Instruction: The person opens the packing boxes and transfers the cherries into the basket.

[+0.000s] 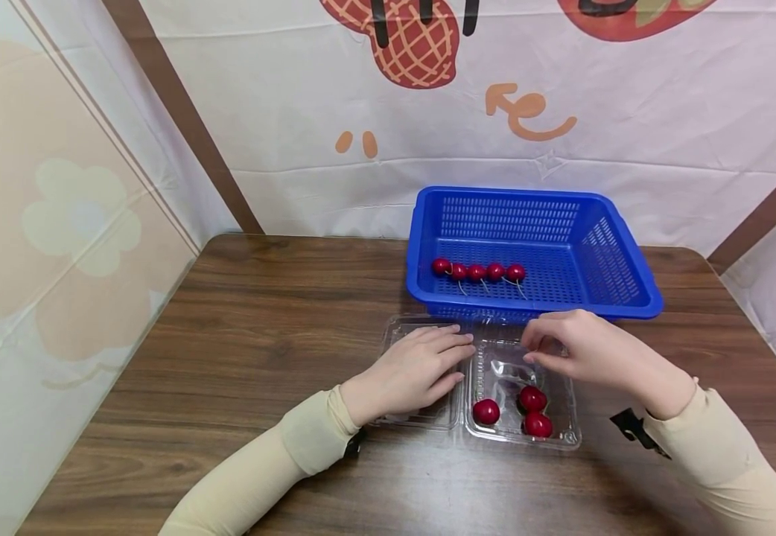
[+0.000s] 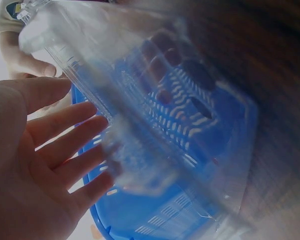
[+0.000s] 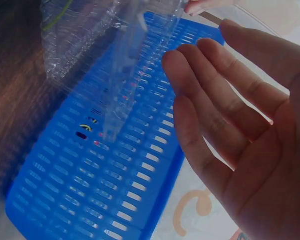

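Observation:
A clear plastic clamshell box (image 1: pixel 502 376) lies unfolded on the table. Three red cherries are in its right half: one cherry (image 1: pixel 486 411) at the near left, and an upper cherry (image 1: pixel 532 399) touching a lower cherry (image 1: pixel 538 425). My left hand (image 1: pixel 415 368) lies over the left half (image 1: pixel 428 421), fingers extended towards the fold. Above the far right part of the box, my right hand (image 1: pixel 579 346) hovers with loosely bent fingers. The right wrist view shows this hand's fingers (image 3: pixel 199 130) spread a little, nothing between them. Straight left fingers (image 2: pixel 72 135) meet the clear plastic in the left wrist view.
A blue perforated basket (image 1: pixel 535 305) stands behind the box, close to its far edge. Several cherries (image 1: pixel 476 273) with stems form a row inside, towards the left. Bare wood tabletop (image 1: pixel 240 357) extends to the left. A printed curtain (image 1: pixel 281 97) hangs behind the table.

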`<state>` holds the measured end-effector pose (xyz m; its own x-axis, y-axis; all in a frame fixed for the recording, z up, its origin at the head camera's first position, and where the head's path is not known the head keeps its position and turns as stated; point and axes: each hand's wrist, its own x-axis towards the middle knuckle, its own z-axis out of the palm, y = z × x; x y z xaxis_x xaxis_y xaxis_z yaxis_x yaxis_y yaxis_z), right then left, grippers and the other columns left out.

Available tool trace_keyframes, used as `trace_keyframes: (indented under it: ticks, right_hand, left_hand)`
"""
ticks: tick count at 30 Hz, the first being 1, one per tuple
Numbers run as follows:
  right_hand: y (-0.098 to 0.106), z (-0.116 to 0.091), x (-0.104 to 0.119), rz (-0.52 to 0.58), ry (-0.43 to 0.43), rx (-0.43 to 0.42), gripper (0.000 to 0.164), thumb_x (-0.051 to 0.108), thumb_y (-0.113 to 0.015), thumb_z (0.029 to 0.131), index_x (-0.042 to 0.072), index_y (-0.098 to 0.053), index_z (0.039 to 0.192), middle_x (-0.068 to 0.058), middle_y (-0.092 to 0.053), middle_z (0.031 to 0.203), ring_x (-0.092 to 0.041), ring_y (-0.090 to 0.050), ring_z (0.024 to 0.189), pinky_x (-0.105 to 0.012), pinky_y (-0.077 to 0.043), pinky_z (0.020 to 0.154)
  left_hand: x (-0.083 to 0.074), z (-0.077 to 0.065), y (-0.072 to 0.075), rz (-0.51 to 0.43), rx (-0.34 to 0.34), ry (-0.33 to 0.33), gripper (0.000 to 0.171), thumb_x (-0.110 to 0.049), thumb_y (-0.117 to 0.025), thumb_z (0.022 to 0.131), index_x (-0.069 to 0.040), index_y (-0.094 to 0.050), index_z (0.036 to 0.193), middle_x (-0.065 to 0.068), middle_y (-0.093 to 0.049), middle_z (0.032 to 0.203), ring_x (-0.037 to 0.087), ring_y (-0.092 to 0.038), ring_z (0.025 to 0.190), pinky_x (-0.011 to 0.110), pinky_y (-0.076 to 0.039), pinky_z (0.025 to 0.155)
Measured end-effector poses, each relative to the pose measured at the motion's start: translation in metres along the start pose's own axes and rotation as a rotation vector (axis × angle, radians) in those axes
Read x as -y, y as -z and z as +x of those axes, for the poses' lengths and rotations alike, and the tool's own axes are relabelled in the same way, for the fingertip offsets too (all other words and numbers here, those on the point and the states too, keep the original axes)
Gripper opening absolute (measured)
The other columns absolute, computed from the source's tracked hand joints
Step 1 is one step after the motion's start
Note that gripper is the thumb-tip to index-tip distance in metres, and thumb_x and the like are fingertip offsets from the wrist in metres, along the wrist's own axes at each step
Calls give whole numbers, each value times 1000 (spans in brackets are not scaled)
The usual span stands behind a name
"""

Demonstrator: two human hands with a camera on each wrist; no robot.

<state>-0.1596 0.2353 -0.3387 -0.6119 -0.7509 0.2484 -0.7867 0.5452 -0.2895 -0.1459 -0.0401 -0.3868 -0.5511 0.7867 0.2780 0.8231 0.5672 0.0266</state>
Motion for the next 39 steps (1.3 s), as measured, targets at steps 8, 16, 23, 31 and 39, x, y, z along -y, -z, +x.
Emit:
trace_keyframes:
  ticks: [8,16,23,31,39]
  right_hand:
    - [-9,0,-2,86,-47,138,11,13,-74,81,17,-66,86,8,-67,82,1,-62,72,-23,-56,64]
    - [-14,-1,-2,124,-86,197,12,12,-75,79,15,-65,85,5,-68,83,-6,-65,73,-26,-56,65]
    - [-19,-2,-3,131,-93,218,16,16,-78,76,16,-66,87,8,-68,84,-7,-64,74,-27,-56,66]
    - [-21,-4,-2,160,-123,263,21,16,-81,71,17,-66,86,8,-68,86,-10,-65,79,-30,-56,70]
    - [-21,-4,-1,145,-113,300,29,16,-84,68,18,-66,91,8,-69,91,-12,-65,83,-33,-55,73]
  left_hand:
    - [0,-1,-1,1,-5,0,38,-32,-54,95,-13,-60,127,3,-57,135,21,-47,131,35,-35,111]
    - [0,0,-1,-3,-2,-1,39,-32,-54,95,-13,-59,128,4,-57,135,22,-47,131,37,-36,110]
    - [0,-1,0,-3,-4,-3,38,-31,-54,95,-13,-59,128,4,-57,135,22,-47,131,38,-37,110]
    - [0,-1,1,7,-2,-5,38,-31,-54,95,-13,-60,128,4,-57,135,22,-47,131,38,-37,110]
    - [0,-1,0,12,0,-3,39,-31,-53,95,-13,-59,129,3,-57,135,22,-47,131,36,-35,111]
